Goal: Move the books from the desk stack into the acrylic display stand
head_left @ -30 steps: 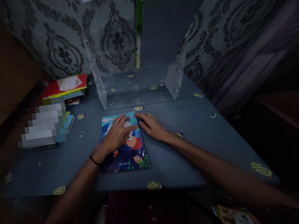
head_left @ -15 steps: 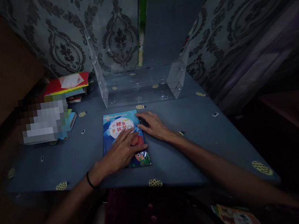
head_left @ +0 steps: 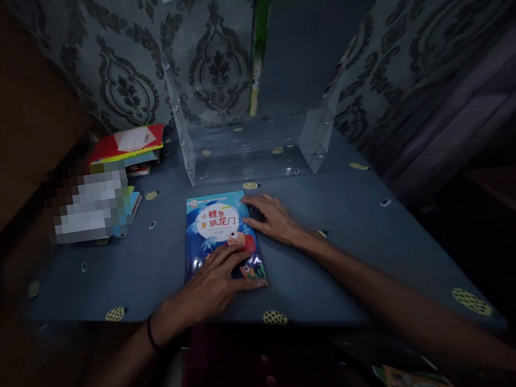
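A blue picture book (head_left: 217, 225) with red Chinese lettering in a white oval lies closed on the table, cover up. Across its lower part rests my left hand (head_left: 220, 281), fingers stretched out over the cover; a black band circles that wrist. My right hand (head_left: 271, 217) is at the book's upper right edge, its fingers bent and apart, the thumb touching or very near the edge. Neither hand grips the book.
Behind the book stands a clear acrylic rack (head_left: 254, 165) with a large dark-backed board or book (head_left: 315, 29) leaning in it. At the left lie a red-topped stack of books (head_left: 129, 145) and a blurred-out pile (head_left: 90, 209). The blue-grey table cover (head_left: 344, 252) has pineapple prints.
My left hand has slid down the cover toward the near edge, uncovering the title and a red fish picture. My right hand stays at the book's right edge. The view has shifted slightly.
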Demonstrator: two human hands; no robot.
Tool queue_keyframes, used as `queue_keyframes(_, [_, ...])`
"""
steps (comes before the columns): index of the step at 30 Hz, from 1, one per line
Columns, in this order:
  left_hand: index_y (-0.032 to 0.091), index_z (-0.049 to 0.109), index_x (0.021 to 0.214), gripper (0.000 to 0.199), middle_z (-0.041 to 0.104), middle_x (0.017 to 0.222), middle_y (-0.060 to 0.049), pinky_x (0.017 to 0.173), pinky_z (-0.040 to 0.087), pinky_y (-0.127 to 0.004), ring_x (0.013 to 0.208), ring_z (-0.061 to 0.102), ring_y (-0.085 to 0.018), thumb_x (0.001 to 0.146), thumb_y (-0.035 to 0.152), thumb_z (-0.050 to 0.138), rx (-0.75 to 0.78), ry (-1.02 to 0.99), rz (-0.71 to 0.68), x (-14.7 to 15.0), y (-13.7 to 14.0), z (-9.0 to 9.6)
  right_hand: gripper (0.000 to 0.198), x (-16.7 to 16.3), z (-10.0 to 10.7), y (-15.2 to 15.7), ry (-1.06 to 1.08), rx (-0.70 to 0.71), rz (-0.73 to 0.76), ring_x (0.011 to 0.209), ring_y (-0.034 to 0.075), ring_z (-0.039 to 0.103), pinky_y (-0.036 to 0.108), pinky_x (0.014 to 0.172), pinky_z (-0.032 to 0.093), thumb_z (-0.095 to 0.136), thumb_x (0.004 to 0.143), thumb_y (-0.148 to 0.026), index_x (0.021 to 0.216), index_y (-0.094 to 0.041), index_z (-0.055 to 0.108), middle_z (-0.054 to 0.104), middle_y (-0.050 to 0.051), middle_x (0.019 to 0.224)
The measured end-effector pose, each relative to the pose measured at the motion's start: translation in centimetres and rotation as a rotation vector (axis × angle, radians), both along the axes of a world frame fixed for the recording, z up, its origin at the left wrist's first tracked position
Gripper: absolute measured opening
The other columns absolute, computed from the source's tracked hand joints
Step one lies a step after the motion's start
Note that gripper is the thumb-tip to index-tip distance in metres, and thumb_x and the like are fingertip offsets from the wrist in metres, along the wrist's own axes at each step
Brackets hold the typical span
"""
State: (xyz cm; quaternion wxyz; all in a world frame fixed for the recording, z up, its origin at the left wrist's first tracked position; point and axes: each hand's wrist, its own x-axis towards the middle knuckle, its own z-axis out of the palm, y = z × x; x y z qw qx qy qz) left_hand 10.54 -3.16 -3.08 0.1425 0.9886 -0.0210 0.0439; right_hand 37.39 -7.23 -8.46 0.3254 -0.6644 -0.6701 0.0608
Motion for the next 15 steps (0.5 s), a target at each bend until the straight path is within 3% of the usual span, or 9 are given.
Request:
queue_keyframes(6, [0.030, 0.052, 0.145, 0.040, 0.049, 0.153, -0.010, 0.119, 0.040, -0.051, 0.145, 0.042, -0.026, 0.106, 0.028, 0.044, -0.002, -0.118, 0.094, -0.2, 3.2, -1.5, 0.046, 0.0, 0.1, 0.1, -0.029, 0.007, 0.013, 0.127, 0.033, 0.058, 0.056, 0.106, 0.047, 0.061, 0.095, -0.044, 0.134, -0.019, 0.061, 0.066, 0.014, 0.136])
queue_keyframes(15, [0.016, 0.051, 0.145, 0.047, 0.054, 0.149, -0.015, 0.116, 0.041, -0.050, 0.136, 0.052, -0.028, 0.105, 0.040, 0.040, 0.038, -0.118, 0.466, 0.5, 13.1, -2.7, 0.045, -0.2, 0.3, -0.1, -0.063, -0.024, -0.027, 0.129, 0.035, 0.056, 0.060, 0.104, 0.046, 0.060, 0.097, -0.045, 0.135, -0.021, 0.061, 0.064, 0.014, 0.139])
